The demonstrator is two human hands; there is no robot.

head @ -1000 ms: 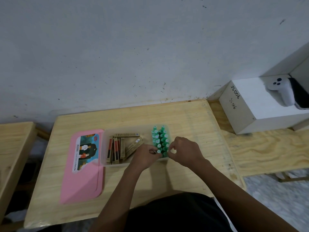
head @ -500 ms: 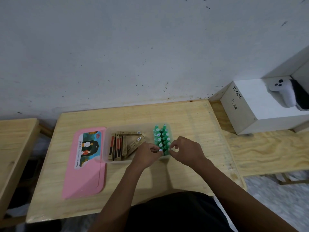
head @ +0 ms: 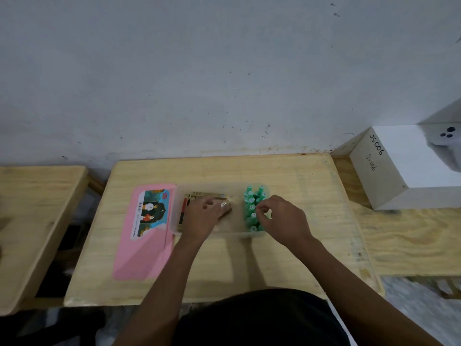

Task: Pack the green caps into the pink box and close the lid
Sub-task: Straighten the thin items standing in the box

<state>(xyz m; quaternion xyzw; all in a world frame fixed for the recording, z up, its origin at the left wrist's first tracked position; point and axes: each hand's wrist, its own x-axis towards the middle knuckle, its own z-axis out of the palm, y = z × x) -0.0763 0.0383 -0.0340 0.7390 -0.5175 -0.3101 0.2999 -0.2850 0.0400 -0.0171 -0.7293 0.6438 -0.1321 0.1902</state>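
Centre frame, your right hand (head: 283, 219) pinches one of the green caps (head: 250, 207); your left hand (head: 203, 216) covers gold packets (head: 202, 194), grip unclear.

Pale bare-looking wood on the worktop (head: 299, 176), grain showing, matt. Smooth pink plastic for the lid (head: 139, 255), with a printed paper label (head: 149, 213) of slight sheen. Cloudy translucent plastic in the walls of the box (head: 239, 234). Smooth plastic on the green caps (head: 250, 208). Tan card with a dull gold cast on the flat packs (head: 204, 194). Matt painted plaster on the wall (head: 199, 83), speckled and scuffed. Flat matt finish on the white box (head: 399, 158), hand-inked. Black matt cloth (head: 262, 320) at the lap.
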